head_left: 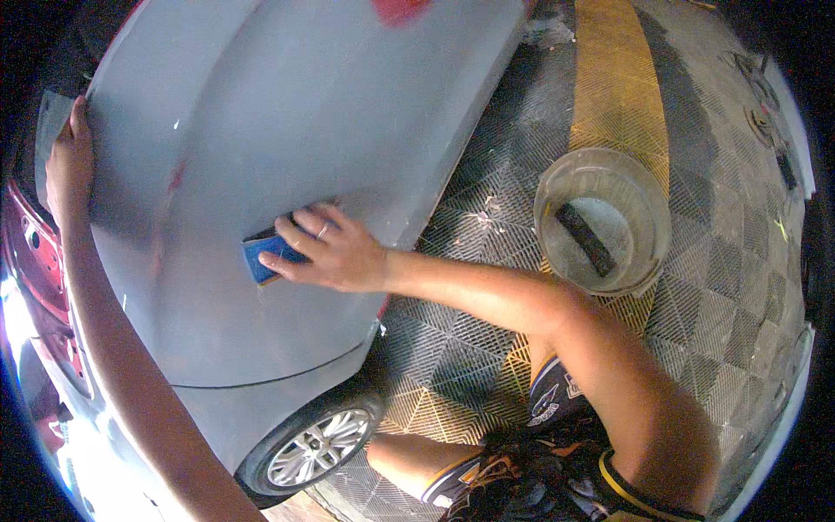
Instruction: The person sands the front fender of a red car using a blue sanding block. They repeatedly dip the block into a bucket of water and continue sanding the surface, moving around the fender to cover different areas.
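Observation:
A blue sanding block (pixel 270 259) lies flat against the grey-primed car door (pixel 287 122). My right hand (pixel 335 252) is closed over the block, thumb along its near side and fingers across its far end; a ring shows on one finger. Dull, wet-looking smears surround it on the panel. At the far left, my left hand (pixel 71 165) grips the door's upper edge, with a digit stretched along the edge and the other fingers mostly hidden. Small red patches show through the primer along the door's crease.
A round translucent bucket (pixel 557 270) with a dark bar-shaped piece (pixel 585 239) in it stands on the grid-tile floor (pixel 713 252), right of my forearm. A car wheel (pixel 317 448) sits below the panel. Red bodywork (pixel 43 261) shows at the left. A cable-like tangle (pixel 761 126) lies far right.

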The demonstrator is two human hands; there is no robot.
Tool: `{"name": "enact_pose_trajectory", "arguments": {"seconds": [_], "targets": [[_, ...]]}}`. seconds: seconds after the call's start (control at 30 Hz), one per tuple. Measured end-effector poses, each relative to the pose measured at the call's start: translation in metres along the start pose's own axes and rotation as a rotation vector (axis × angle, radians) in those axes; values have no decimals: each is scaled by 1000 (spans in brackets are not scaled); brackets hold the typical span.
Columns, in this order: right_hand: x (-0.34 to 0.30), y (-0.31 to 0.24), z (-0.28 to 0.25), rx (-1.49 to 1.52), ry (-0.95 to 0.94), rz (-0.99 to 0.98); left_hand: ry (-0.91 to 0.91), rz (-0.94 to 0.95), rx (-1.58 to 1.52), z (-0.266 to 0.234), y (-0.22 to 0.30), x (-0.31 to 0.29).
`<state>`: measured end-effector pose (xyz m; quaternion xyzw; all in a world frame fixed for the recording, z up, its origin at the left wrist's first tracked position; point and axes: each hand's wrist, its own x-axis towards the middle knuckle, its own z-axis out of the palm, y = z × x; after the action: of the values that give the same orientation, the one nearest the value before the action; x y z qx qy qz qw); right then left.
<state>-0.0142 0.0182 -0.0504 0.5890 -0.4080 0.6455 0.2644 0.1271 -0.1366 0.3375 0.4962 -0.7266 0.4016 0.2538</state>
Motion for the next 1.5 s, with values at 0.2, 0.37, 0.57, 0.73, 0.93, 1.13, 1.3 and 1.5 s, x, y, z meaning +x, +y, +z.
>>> {"name": "enact_pose_trajectory", "arguments": {"seconds": [0.2, 0.37, 0.57, 0.73, 0.93, 1.13, 1.3, 1.5], "targets": [[109, 176, -56, -245, 359, 880, 21, -58, 28, -30, 16, 3], [96, 60, -3, -214, 366, 564, 8, -56, 73, -30, 18, -2], [54, 56, 18, -249, 429, 468, -8, -41, -20, -3, 18, -15], [17, 174, -54, -189, 427, 1311, -34, -65, 84, -19, 29, 3], [44, -48, 50, -191, 357, 421, 7, 114, 34, 13, -16, 19], [-5, 103, -4, 16, 578, 1114, 62, 175, 227, -7, -30, 34], [5, 31, 28, 17, 548, 888, 117, 84, 105, 1, 3, 14], [3, -57, 61, 102, 415, 736, 62, 209, 97, 3, -15, 13]]}}
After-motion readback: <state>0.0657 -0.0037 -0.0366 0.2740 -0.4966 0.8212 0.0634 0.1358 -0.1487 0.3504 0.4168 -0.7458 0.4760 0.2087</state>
